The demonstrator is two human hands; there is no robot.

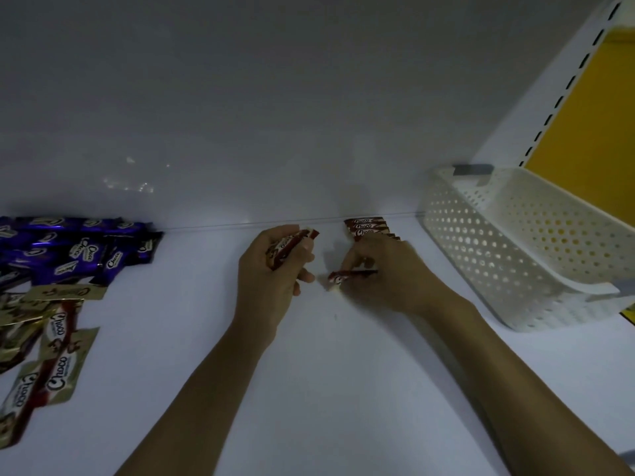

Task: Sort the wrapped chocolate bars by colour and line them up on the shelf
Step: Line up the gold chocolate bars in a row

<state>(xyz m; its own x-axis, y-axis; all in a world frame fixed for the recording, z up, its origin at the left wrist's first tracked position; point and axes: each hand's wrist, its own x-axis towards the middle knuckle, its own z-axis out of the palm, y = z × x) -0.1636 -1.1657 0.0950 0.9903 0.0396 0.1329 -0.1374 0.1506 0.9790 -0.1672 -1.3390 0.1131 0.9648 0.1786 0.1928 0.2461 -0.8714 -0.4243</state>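
The right hand point(381, 273) pinches a single red-wrapped chocolate bar point(347, 277) between thumb and fingers, holding it on edge, its white crimped end touching or just above the white shelf point(326, 389). The fingers curl closed around the wrapper's far half, so only the near end shows. Just behind this hand, against the shelf's back wall, a row of red bars point(367, 228) stands lined up on edge, one overlapping the next, their "Choco" lettering facing up; the hand's knuckles hide the row's near end.

The left hand point(271, 269) is closed around a small bunch of red bars point(292, 247), gripped in the fist with their ends poking out past the thumb toward the back wall. How many bars it holds cannot be told.

Well to the left, at the shelf's back, purple-wrapped bars point(79, 249) lie in a loose overlapping heap. In front of them, near the left edge, gold-wrapped bars point(51, 338) lie scattered, with a red-banded one among them.

To the right of the hands, a white perforated plastic basket point(508, 255) sits on the shelf, tilted in the view, beside the slotted white upright point(563, 84) and a yellow panel point(591, 108).
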